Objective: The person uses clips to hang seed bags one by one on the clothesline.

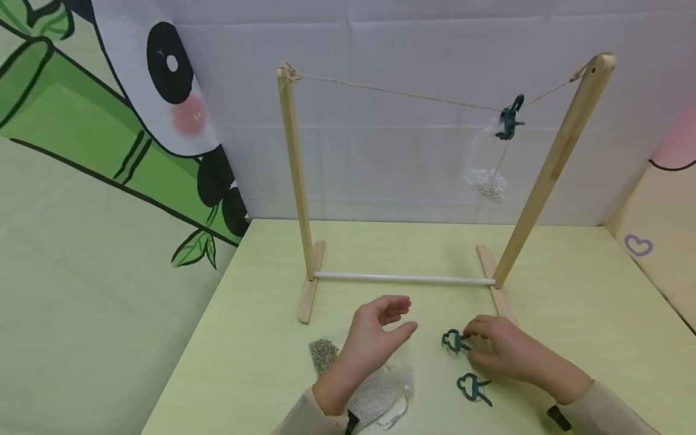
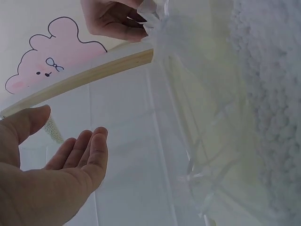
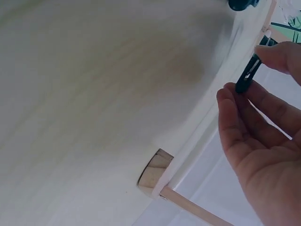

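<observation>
Fingers of the right hand [image 1: 505,351] pinched a dark-green spring clamp [image 1: 458,341] near a second clamp [image 1: 475,388] on the bench [image 1: 244,362]; the left hand [image 1: 372,338] was empty, fingers parted. Likely light and stiff, it suited gripping by its handles.

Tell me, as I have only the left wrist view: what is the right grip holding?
Observer: The right grip pinches a dark green clip between thumb and fingers.
Operator: Is there a spare within easy reach of it?
Observer: It looks so: a second clip lies on the table, on the person's side of the first.
Operator: And what holds the hanging bag up?
Observer: A third clip, clamped at the string, nearer the right post than the left.
</observation>
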Available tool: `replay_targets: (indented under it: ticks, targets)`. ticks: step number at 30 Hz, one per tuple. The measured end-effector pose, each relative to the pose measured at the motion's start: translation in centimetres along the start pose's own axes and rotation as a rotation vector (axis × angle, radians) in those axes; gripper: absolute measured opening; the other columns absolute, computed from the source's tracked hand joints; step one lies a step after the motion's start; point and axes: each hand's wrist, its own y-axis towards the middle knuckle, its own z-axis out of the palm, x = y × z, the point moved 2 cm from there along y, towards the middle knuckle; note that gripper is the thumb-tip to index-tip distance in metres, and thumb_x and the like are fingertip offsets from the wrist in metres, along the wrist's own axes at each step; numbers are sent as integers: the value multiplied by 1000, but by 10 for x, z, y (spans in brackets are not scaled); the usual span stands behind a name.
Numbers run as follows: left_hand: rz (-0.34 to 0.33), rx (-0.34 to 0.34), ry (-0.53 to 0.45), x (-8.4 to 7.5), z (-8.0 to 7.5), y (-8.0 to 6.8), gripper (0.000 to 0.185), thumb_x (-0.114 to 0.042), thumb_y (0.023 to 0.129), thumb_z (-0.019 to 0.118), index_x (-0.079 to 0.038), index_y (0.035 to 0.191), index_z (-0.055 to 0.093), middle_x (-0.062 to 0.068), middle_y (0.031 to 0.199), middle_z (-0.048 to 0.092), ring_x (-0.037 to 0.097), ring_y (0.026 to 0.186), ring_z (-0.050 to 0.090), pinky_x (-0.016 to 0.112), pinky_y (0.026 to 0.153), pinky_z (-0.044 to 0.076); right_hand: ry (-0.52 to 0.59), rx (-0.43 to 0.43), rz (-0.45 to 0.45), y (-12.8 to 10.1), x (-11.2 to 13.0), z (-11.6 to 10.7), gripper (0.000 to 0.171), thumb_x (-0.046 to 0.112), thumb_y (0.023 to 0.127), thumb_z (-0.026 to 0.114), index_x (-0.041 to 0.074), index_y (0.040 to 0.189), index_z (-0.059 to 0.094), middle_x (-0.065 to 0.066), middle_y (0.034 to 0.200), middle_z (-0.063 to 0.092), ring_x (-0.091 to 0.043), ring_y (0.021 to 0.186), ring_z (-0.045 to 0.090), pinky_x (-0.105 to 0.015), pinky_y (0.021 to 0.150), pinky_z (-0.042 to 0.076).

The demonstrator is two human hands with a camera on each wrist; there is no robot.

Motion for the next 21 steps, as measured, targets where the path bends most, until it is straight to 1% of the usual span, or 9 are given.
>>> replay_targets:
  ticks: [2, 6, 11, 16, 21]
  targets:
    - [-2, 4, 10, 0, 1, 0, 32, -5, 91, 76, -1, 122, 68, 4, 120, 69, 24, 114, 64, 35, 98, 50, 16, -34, -23, 1, 2, -1, 26, 6, 82, 83, 5, 105, 73, 1, 102, 69, -17, 88, 65, -38, 74, 58]
    - [-5, 6, 23, 1, 1, 0, 33, -4, 91, 77, -1, 122, 69, 4, 119, 69, 21, 113, 64, 34, 98, 51, 38, -118, -96, 5, 6, -5, 28, 1, 80, 82, 5, 106, 71, 0, 102, 70, -16, 88, 66, -36, 72, 59]
    - [0, 21, 33, 0, 3, -1, 32, -2, 90, 76, 0, 121, 69, 4, 119, 69, 22, 113, 64, 34, 98, 50, 54, -202, -169, 12, 15, -10, 30, -1, 80, 81, 7, 106, 70, 2, 102, 69, -16, 89, 66, -34, 72, 59]
    - [-6, 45, 43, -2, 4, -3, 34, -6, 90, 77, -3, 123, 69, 2, 121, 69, 20, 114, 63, 36, 99, 50, 93, -246, -215, 17, 30, -15, 30, -1, 79, 82, 8, 106, 70, 2, 101, 70, -16, 88, 66, -33, 72, 59]
    - [-23, 81, 40, 0, 5, -4, 38, -4, 89, 78, -3, 126, 68, 3, 123, 68, 24, 117, 62, 36, 100, 50, 128, -254, -215, 21, 46, -20, 31, -1, 80, 82, 10, 107, 70, 5, 101, 70, -15, 89, 67, -32, 74, 59]
